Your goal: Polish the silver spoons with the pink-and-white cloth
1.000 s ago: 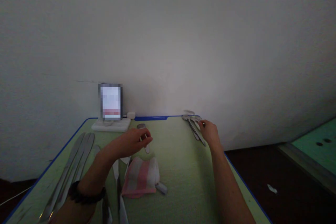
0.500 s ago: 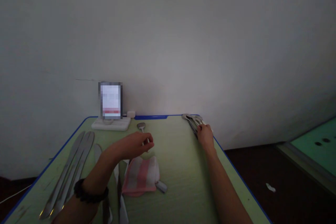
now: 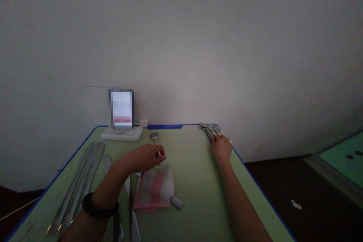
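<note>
My right hand [image 3: 222,149] rests at the far right corner of the table, fingers closed over a bunch of metal spoons [image 3: 208,128]. Their far ends show beyond my knuckles; the parts under the hand are hidden. My left hand [image 3: 150,156] hovers near the middle with fingers loosely bent and thumb apart, nothing visible in it. Behind it lies a single spoon [image 3: 154,136], its handle partly covered by the hand. Just below the left hand is a folded pink and white striped cloth [image 3: 156,191]. A short grey metal end [image 3: 176,202] sticks out from the cloth's right side.
Several long table knives [image 3: 82,181] lie along the left side, with more knives [image 3: 134,223] under and beside my left forearm. A device with a lit screen [image 3: 122,109] stands on a white base [image 3: 122,134] at the back left. A wall rises behind the blue-edged table [image 3: 198,185].
My right hand has settled flatter and slightly lower over the spoons. My left hand keeps nearly the same pose. The whole view has shifted slightly.
</note>
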`<state>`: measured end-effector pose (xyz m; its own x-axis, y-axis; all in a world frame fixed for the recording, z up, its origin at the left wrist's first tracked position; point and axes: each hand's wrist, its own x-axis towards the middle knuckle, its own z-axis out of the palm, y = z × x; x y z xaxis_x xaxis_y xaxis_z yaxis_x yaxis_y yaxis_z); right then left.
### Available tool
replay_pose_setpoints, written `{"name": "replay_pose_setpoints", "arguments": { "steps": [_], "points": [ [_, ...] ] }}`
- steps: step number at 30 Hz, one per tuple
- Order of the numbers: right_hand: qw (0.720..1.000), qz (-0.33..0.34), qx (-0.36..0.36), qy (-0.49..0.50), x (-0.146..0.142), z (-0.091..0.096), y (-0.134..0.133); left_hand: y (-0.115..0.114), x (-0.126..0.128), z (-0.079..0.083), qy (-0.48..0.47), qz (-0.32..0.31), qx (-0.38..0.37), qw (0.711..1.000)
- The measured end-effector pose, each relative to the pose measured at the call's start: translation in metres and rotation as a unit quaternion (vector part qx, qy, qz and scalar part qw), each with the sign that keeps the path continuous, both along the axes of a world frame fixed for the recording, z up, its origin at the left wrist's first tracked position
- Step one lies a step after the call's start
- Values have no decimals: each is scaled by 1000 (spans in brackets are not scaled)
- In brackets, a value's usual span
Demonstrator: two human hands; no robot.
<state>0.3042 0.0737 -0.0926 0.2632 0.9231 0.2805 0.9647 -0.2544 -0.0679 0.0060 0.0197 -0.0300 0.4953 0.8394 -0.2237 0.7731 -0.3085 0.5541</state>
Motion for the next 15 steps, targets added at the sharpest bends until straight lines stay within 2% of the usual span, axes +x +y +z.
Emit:
{"name": "replay_pose_setpoints", "arguments": {
  "steps": [11,15],
  "points": [
    [1000,-7,13,15,-3,-5,0,0,-1,1,7,-2,1,1000],
    [998,-26,43,25,-6,-8,0,-1,-1,2,8,3,-1,1000]
  ]
}}
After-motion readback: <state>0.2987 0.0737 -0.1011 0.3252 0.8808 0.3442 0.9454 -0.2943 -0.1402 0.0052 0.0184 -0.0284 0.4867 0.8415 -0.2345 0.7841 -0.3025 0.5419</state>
